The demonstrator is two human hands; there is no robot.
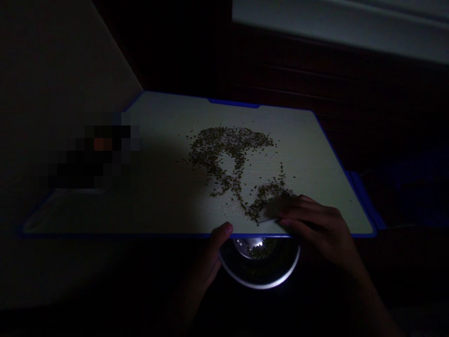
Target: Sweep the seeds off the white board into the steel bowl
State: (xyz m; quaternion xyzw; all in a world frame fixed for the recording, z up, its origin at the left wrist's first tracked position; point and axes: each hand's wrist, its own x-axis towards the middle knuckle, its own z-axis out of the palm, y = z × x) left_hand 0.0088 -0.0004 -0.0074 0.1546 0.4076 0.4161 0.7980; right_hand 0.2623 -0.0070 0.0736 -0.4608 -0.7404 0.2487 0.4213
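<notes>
Small greenish-brown grains, like mung beans (231, 138), lie scattered over a pale tabletop with a blue edge (298, 126). They form a wide patch in the middle and a trail toward the near edge. My right hand (312, 220) is closed on a thin, flat card-like piece (268, 219), mostly hidden by my fingers, low against the tabletop beside the nearest grains. Below the near edge is a metal bowl (259, 284) with some grains inside. My left hand (214, 250) is at the bowl's left side, its thumb up at the table edge and its other fingers largely hidden.
A blurred-out dark object (91, 157) stands on the table's left side. A pale wall (45, 61) rises at the left, and a light ledge (336, 30) runs across the upper right. Something blue (414, 182) shows dimly at the right. The surroundings are very dark.
</notes>
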